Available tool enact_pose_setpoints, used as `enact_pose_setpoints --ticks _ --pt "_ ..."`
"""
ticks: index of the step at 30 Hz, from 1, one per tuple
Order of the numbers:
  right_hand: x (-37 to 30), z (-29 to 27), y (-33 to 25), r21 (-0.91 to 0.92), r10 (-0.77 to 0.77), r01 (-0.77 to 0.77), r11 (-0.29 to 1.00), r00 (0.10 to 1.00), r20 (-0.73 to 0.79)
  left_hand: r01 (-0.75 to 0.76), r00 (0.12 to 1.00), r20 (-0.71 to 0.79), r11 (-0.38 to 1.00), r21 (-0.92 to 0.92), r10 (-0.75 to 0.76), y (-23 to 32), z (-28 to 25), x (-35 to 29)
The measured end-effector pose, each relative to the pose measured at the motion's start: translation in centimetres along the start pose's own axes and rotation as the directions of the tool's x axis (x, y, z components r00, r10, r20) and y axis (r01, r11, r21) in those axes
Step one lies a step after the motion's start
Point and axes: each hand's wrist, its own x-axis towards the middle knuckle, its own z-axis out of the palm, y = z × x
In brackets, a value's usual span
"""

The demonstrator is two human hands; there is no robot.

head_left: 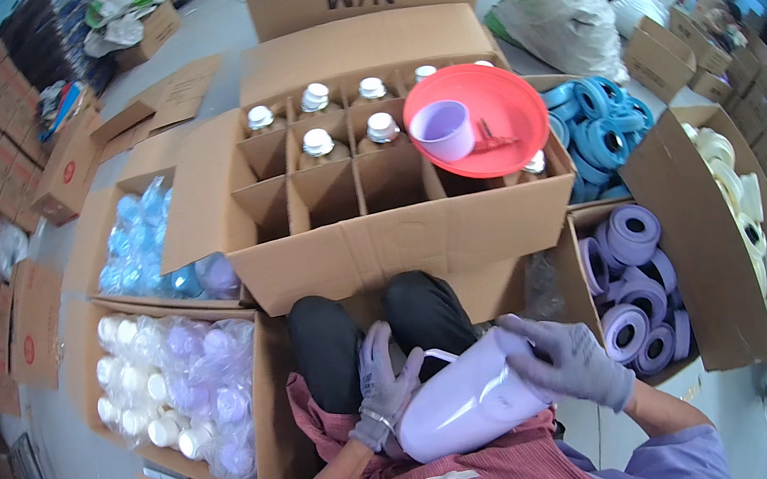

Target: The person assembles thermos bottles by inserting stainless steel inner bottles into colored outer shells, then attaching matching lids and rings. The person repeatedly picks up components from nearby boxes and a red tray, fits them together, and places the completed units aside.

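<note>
A glossy lavender vacuum jug body (pixel 476 397) lies tilted across my lap, its wider end to the right. A white loop (pixel 441 356) shows along its upper edge. My right hand (pixel 571 360), in a grey glove, grips the jug's right end, with the fingers over the rim and the thumb hidden. At the other end, my gloved left hand (pixel 385 381) has its fingers stretched out and apart, the palm side beside the jug. Beyond my knees stands a divided carton (pixel 404 241) with several white-capped bottles (pixel 317 143) in its cells.
A red round tray (pixel 510 96) with a lavender cup (pixel 443 131) rests on the carton's right corner. Boxes on the left hold bagged white and lavender caps (pixel 185 359). On the right are lavender rings (pixel 634 233), blue rings (pixel 600 147) and cream parts (pixel 715 148).
</note>
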Motion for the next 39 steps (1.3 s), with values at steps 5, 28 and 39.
enact_pose_setpoints --ticks 5,28,39 --pt "-3.5 5.9 15.0 0.018 0.223 -0.229 0.973 0.961 0.164 0.324 0.840 0.523 0.907 -0.269 -0.145 6.2 -3.4 -4.8" --pt "5.9 4.9 6.9 0.588 -0.068 0.226 0.776 0.958 -0.279 -0.129 0.967 0.196 0.974 -0.184 0.165 9.8 -7.5 1.4" --pt "7.2 2.2 3.3 0.931 0.237 -0.311 0.191 0.935 0.264 -0.500 0.863 0.053 0.864 -0.060 0.503 9.2 -7.1 2.2"
